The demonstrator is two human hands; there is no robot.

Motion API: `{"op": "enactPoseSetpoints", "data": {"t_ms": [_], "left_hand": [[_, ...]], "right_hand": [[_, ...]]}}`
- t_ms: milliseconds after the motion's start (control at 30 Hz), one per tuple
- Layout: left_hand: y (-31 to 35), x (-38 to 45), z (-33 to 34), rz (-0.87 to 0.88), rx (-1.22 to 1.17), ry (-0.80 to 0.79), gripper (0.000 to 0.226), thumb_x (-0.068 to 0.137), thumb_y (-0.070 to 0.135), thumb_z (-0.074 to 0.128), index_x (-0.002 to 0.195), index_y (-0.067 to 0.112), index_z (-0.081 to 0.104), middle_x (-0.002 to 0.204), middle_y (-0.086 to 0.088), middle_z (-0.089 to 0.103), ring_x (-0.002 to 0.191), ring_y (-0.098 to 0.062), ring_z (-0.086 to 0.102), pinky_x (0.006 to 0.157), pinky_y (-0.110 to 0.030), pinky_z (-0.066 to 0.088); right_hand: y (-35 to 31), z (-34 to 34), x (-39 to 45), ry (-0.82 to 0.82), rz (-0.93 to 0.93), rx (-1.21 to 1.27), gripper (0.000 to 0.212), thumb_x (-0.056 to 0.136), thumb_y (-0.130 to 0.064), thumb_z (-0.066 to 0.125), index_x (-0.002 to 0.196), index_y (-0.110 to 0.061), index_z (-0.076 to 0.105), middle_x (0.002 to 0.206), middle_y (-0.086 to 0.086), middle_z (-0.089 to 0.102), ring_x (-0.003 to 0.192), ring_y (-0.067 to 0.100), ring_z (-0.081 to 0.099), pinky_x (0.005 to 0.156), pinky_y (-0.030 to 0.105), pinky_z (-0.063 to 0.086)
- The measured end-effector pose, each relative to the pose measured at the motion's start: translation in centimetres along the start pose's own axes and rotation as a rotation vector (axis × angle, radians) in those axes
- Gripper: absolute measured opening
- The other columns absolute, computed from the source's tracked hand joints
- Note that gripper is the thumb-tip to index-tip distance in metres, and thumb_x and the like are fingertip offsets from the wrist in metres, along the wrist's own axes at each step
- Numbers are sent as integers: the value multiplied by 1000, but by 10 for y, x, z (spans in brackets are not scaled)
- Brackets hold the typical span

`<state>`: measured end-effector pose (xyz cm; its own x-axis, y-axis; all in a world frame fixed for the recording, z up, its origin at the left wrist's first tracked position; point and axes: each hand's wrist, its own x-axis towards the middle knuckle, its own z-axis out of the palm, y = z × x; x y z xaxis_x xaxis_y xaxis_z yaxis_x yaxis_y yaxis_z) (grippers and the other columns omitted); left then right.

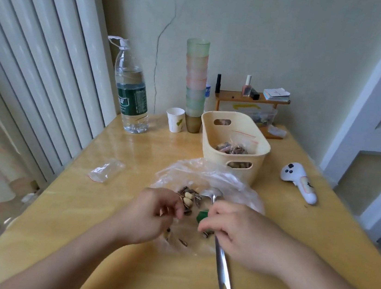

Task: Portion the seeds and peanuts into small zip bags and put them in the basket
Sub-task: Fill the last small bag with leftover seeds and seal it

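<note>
Several filled zip bags, red-striped at the seal, are already seen in the cream plastic basket, which stands far right of centre on the glossy yellow table; more portions are judged to remain. A loose mix of striped seeds and pale peanuts lies in a crumpled clear bag near the middle. A small bag, thin and clear, appears to be pinched by the curled fingers of the left hand, though what exactly is held cannot be told. A long steel spoon is gripped at mid-handle by the right hand, its bowl resting among the seeds; something green is seen beside the fingers. One empty zip bag lies flat to the left, still to be filled.
</note>
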<state>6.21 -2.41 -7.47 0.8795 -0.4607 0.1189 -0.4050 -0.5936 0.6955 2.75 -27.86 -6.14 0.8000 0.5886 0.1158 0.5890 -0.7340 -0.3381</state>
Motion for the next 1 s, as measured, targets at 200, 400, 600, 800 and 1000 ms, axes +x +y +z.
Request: {"op": "enactPoseSetpoints", "data": {"t_ms": [200,400,600,800,1000], "left_hand": [[-14,-27,11,98,464,-233,46,71,25,58,111,43,70,111,15,50,111,-11,42,99,-19,39],[-32,-32,29,183,536,120,28,90,41,54,111,41,73,106,4,59,96,-27,61,87,-42,54],[-9,-24,6,188,322,404,25,103,25,58,122,34,71,112,8,63,88,-21,66,75,-36,56],[33,-4,-35,149,127,676,22,103,10,56,107,24,73,104,5,58,93,-6,54,81,-9,40],[44,-9,-42,71,51,441,32,87,28,42,68,27,68,87,13,63,89,-6,58,80,-27,43]], "right_hand": [[17,27,10,-48,143,-310,51,95,-1,56,123,-44,61,103,-8,31,106,19,37,75,33,32],[19,34,13,44,200,-247,27,106,-23,46,116,-41,65,108,-13,46,112,19,44,81,33,36],[20,5,10,288,247,64,20,106,-29,53,114,-34,71,107,-18,64,105,11,59,91,36,48],[13,-29,23,165,342,60,34,109,-44,40,87,-36,64,84,-14,64,89,14,59,91,40,50],[10,-34,32,192,255,3,31,108,-48,39,89,-35,59,86,-13,65,92,16,59,96,45,47]]}}
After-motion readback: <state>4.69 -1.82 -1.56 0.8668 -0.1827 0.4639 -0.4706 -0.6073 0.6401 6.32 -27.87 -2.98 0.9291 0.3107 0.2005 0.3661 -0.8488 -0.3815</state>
